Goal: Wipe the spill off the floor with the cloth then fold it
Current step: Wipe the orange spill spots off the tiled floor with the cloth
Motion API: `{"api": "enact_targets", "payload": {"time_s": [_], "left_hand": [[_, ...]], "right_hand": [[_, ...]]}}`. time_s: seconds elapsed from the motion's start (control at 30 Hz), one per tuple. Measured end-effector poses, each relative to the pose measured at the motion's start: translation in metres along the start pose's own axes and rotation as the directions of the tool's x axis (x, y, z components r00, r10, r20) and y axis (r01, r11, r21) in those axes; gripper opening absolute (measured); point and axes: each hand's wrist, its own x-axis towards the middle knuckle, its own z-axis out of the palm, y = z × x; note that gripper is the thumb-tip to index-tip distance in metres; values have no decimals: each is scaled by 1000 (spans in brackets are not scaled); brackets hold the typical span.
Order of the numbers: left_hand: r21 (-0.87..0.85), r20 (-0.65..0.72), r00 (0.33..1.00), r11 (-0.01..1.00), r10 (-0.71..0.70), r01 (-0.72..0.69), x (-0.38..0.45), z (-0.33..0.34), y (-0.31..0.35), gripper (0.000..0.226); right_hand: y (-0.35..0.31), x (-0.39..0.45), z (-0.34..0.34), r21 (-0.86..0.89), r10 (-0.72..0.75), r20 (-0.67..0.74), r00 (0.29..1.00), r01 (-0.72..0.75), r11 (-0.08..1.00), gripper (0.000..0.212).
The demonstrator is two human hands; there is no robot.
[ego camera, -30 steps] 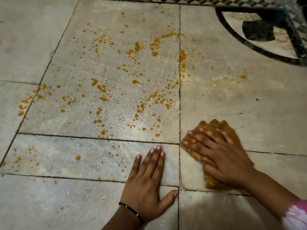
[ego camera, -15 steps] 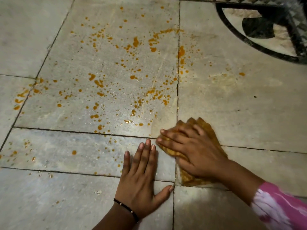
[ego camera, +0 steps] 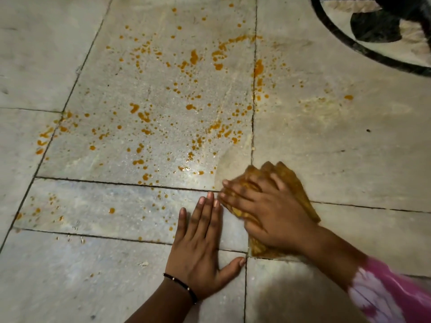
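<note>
Orange drops of the spill (ego camera: 186,108) are scattered over the pale stone floor (ego camera: 116,264), mostly on the large middle slab and its left edge. My right hand (ego camera: 268,210) presses flat on an orange-stained cloth (ego camera: 293,183), which lies over a floor joint at the lower right of the spill. Most of the cloth is hidden under the hand. My left hand (ego camera: 200,250) rests palm down on the floor just left of the cloth, fingers apart, holding nothing. A smeared, wiped patch shows above the cloth.
A black curved inlay pattern (ego camera: 349,43) marks the floor at the top right. Dark joints run between the slabs. A faint yellowish smear (ego camera: 326,108) lies on the right slab. Small crumbs dot the floor at lower left.
My right hand has slid the cloth leftward across the floor joint, towards my left hand. The left hand has stayed planted on the floor.
</note>
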Motion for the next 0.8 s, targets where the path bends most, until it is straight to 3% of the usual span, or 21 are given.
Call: {"api": "enact_targets", "payload": {"time_s": [0.17,0.3,0.37,0.53,0.6,0.8], "left_hand": [[-1,27,1000,1000,1,-1,4,-4,1,100],[26,67,998,1000,-3,2,3,-3,-2,99],[38,74,997,999,5,-7,4,-2,-1,100],[48,38,999,998,29,-30,1,0,-3,98],[48,26,998,997,60,-61,-1,0,-5,97],[99,79,938,934,338,-344,-12,-18,-41,87]], "right_hand": [[45,-42,-7,24,75,40,996,-76,997,65],[70,17,-15,9,283,-24,959,-282,959,60],[54,49,-12,29,314,-40,949,-313,949,60],[7,15,1,-17,-2,-11,1000,2,1000,60],[12,-24,4,-28,-39,23,999,39,999,62],[56,8,-8,-4,356,25,934,-356,935,66]]}}
